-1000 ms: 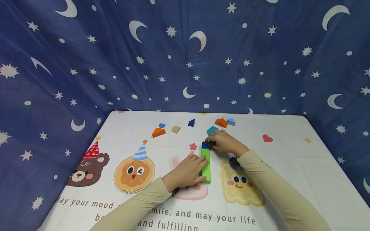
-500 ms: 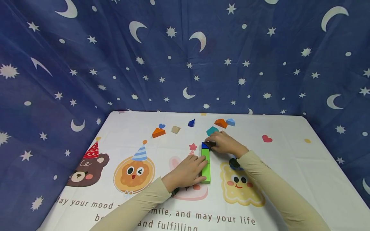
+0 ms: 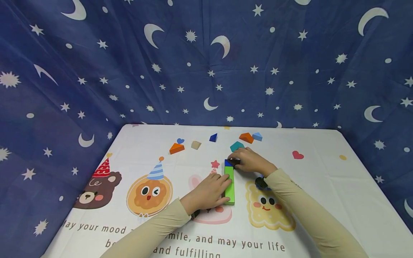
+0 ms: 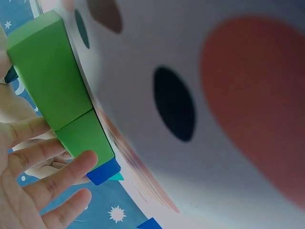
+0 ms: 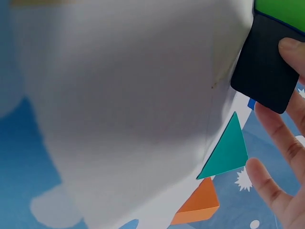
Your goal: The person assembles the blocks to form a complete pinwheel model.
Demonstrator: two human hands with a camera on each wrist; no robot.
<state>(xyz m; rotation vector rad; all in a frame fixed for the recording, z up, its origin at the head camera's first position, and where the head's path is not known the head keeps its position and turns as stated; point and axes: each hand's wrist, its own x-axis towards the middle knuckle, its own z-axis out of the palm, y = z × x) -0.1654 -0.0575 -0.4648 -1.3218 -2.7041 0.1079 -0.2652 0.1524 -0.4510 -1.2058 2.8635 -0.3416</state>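
Note:
Two green blocks lie end to end in a row on the printed tablecloth, with a blue block at the far end. My left hand rests along the row's left side, fingers nearly straight over the green tops, thumb by the near end. In the left wrist view its fingers overlap the green surface. At the far end my right hand pinches a black block, its thumb flat on the broad face. From the head view this black block looks pointed and sits against the blue one.
A teal block lies just beyond my right hand. Farther back are an orange block, a light blue block and a dark blue block. Left of these lie a beige block and another orange block. A blue curtain stands behind.

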